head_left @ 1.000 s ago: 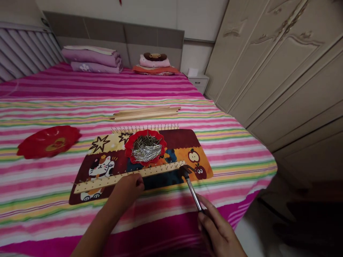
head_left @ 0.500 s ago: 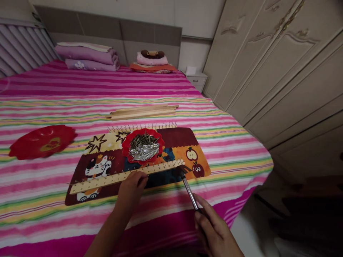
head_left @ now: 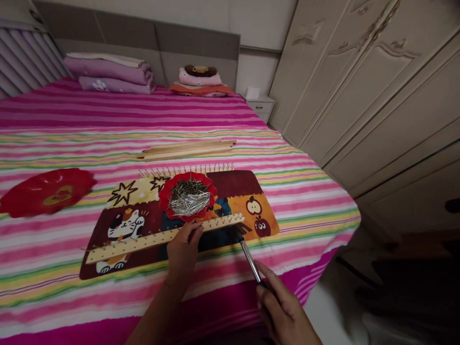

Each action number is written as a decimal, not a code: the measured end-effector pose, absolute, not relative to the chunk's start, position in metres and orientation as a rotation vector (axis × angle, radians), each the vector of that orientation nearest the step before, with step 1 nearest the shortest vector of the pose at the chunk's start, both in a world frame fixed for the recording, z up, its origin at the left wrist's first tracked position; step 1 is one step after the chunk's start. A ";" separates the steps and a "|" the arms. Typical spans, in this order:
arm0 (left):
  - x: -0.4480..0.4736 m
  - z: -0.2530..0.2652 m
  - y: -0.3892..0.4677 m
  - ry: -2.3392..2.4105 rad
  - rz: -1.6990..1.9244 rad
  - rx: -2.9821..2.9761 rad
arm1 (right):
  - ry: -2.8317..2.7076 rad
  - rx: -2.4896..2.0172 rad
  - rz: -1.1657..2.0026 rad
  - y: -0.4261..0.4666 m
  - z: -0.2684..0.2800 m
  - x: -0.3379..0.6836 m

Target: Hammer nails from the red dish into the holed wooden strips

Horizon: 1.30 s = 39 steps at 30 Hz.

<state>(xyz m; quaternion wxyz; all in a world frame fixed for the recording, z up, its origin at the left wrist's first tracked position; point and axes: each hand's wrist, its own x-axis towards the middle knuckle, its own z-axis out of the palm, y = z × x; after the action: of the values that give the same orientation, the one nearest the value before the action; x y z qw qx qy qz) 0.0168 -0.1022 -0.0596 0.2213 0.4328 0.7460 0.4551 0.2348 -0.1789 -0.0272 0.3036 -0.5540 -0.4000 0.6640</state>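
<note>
My left hand [head_left: 184, 247] rests at a long pale wooden strip [head_left: 134, 243], thumb and forefinger pinched together over its far edge. Whatever sits between the fingertips is too small to make out. The strip has rows of small holes, and several nails stand in it. In my right hand [head_left: 282, 302] is a hammer [head_left: 249, 258] with a metal shaft and dark grip, its dark head low beside the strip's right end. Just beyond the strip, a red scalloped bowl [head_left: 163, 203] holds a heap of loose nails [head_left: 190, 197], some silvery, some darker.
Strip, bowl and hammer head are over a patterned mat [head_left: 233, 184] on a striped bedspread [head_left: 305, 191]. Behind the mat lies another nail-studded strip [head_left: 215, 168], then a stack of wooden strips [head_left: 187, 150]. A red plate [head_left: 46, 191] is at left. Folded bedding [head_left: 108, 72] sits by the headboard.
My left hand has moved up and slightly right, from the strip's near side to over its far edge. The hammer stays low in my right hand. The view has shifted slightly.
</note>
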 end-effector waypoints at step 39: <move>0.018 -0.069 -0.105 2.106 1.171 1.774 | -0.773 -1.515 1.599 -0.172 -0.009 0.219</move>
<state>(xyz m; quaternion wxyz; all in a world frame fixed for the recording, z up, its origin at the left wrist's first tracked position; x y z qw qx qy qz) 0.0180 -0.1048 -0.0685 0.0746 0.5912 0.7018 0.3904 0.2193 -0.1717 -0.0087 0.3928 -0.5970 -0.3044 0.6298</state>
